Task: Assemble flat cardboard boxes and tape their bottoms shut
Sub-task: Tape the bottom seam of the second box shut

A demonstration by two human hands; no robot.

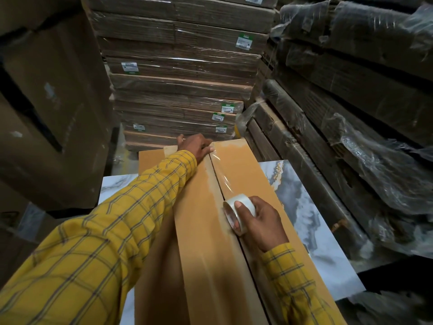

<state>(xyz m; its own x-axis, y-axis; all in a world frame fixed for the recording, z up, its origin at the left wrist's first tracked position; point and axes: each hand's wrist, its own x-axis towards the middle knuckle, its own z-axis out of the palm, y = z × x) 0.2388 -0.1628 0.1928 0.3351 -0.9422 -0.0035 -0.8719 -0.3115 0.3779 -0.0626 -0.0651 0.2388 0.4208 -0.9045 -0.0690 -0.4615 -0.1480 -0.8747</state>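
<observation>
A long brown cardboard box [199, 242] lies on a marble-patterned table [311, 207] with its bottom flaps closed and the seam running away from me. My left hand [195, 145] presses flat on the far end of the box, where the tape starts. My right hand [256, 221] grips a roll of clear tape [235, 213] on the seam near the box's middle. A strip of clear tape [221, 172] stretches along the seam from the left hand to the roll.
A tall stack of bundled flat cartons [180, 78] stands straight ahead. Plastic-wrapped cardboard bundles [351, 102] fill the right side. Large brown boxes [51, 102] are piled at the left. The table's near right corner [346, 285] borders a dark gap.
</observation>
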